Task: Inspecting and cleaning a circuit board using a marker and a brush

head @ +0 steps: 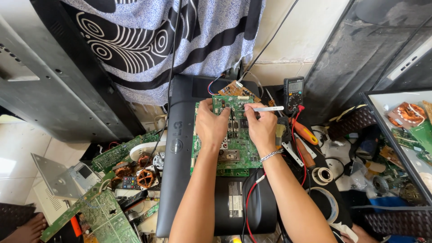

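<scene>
A green circuit board (239,150) lies on the back of a black monitor (180,180). My left hand (211,126) rests on the board's upper left part, fingers pressing it down. My right hand (261,128) is closed on metal tweezers (267,109), whose tips point left at the board's top edge. A silver bracelet sits on my right wrist. A smaller orange-brown board (236,89) with coloured wires lies just beyond the green board.
A black multimeter (294,93) stands right of the boards with red and black leads. An orange-handled screwdriver (305,132), solder rolls and tape lie to the right. Loose circuit boards and parts (112,198) pile up at the left. Black TV panels lean on both sides.
</scene>
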